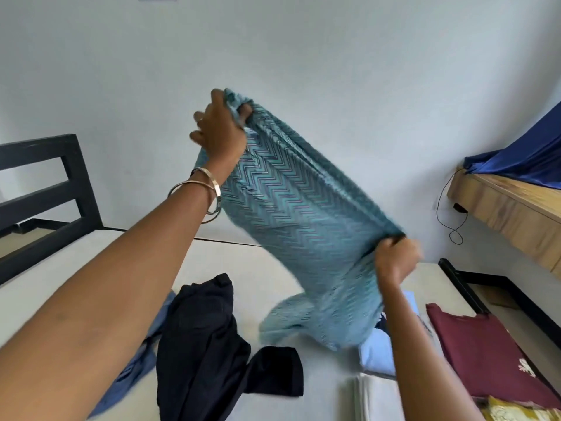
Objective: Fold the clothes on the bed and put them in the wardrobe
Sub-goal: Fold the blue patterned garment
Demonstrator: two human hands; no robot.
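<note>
Above the bed [243, 268], my left hand [220, 132] and right hand [394, 259] each clench the teal cloth [297, 223]; I am folding it, next it needs laying flat.

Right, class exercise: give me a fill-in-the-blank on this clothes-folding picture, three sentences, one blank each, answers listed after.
1. Both hands hold up a teal garment with a ____ pattern.
2. The left hand grips the cloth higher than the right hand, and its wrist wears two metal ____.
3. The folded T-shirt lying at the right on the bed is ____ in colour.

Missing words: zigzag; bangles; maroon
</note>
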